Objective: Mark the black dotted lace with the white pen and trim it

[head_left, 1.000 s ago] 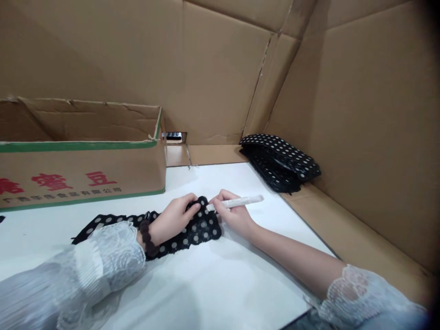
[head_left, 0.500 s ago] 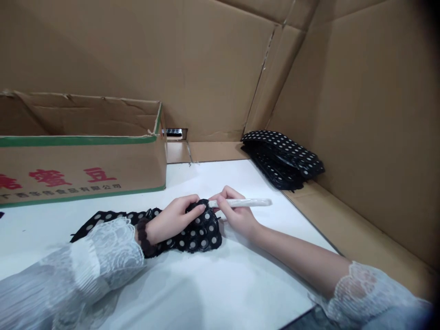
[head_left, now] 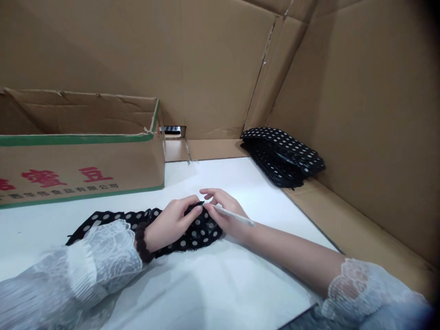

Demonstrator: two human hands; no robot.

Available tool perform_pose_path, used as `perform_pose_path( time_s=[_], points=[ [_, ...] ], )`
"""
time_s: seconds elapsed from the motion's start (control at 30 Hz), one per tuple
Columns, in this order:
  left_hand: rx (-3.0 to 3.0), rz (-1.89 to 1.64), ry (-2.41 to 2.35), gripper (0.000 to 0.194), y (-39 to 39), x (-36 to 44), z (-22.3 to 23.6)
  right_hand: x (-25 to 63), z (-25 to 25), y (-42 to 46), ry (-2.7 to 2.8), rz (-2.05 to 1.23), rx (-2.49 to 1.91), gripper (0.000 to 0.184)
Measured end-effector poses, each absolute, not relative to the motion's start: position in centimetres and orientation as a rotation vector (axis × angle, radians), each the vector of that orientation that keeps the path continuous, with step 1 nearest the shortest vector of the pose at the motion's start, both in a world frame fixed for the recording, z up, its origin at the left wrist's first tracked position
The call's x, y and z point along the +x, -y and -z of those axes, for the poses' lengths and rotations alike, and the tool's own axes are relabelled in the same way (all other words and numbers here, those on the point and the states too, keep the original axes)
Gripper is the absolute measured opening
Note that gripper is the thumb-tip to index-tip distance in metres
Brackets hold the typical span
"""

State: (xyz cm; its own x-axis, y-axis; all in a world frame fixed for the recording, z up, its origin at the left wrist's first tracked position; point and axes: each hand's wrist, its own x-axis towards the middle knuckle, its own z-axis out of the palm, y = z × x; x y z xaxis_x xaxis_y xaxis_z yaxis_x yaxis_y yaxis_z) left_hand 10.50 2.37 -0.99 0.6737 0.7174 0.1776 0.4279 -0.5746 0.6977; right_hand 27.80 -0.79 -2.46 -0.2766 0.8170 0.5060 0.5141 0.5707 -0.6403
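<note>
A black piece with pale polka dots (head_left: 199, 236), cloth-like and slightly shiny, lies lengthwise on the white tabletop. My left hand (head_left: 168, 227) is closed on its right end, thumb on top, and raises the edge there. My left forearm covers part of the piece. My right hand (head_left: 228, 214) pinches a slim white stick-like tool (head_left: 237, 217) between thumb and fingers, its upper fingers partly extended. The tool's tip meets the dotted piece's edge beside my left thumb; its kind and the exact contact are too small to make out.
An open cardboard box (head_left: 82, 160) with green edging and red lettering stands at the left. A stack of similar black dotted pieces (head_left: 283, 156) rests at the back right. Cardboard walls (head_left: 206, 68) enclose the back and right of the white tabletop (head_left: 268, 275).
My right hand has rolled and shifted slightly left, so the white tool now slants down to the right instead of lying level. My left hand keeps its hold on the dotted piece.
</note>
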Motion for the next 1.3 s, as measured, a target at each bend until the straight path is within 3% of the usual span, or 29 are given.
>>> perform_pose_path(
  time_s=[0.13, 0.27, 0.63, 0.97, 1.13, 1.3],
  points=[
    [2.291, -0.626, -0.901, 0.023, -2.1, 10.6, 0.8, 27.5, 2.9, 0.3, 2.064, -0.139, -1.146, 0.014],
    [2.297, -0.644, -0.907, 0.023, -2.3, 10.7, 0.9, 27.4, 2.7, 0.1, 2.050, -0.072, -1.283, 0.016],
    [2.229, -0.684, -1.085, 0.025, -2.6, 10.6, 1.4, 28.7, 1.6, 1.1, 1.606, -0.807, -1.196, 0.026],
    [2.156, -0.752, -1.090, 0.026, -2.7, 10.6, 1.2, 28.8, 1.6, 1.0, 1.596, -0.886, -1.141, 0.028],
    [1.946, -0.557, -0.895, 0.027, -3.2, 10.5, 0.8, 28.8, 1.6, 1.1, 1.676, -0.757, -1.182, 0.027],
    [1.800, -0.517, -0.928, 0.032, -3.2, 10.4, 0.8, 28.7, 1.6, 1.1, 1.597, -0.826, -1.186, 0.027]
  ],
)
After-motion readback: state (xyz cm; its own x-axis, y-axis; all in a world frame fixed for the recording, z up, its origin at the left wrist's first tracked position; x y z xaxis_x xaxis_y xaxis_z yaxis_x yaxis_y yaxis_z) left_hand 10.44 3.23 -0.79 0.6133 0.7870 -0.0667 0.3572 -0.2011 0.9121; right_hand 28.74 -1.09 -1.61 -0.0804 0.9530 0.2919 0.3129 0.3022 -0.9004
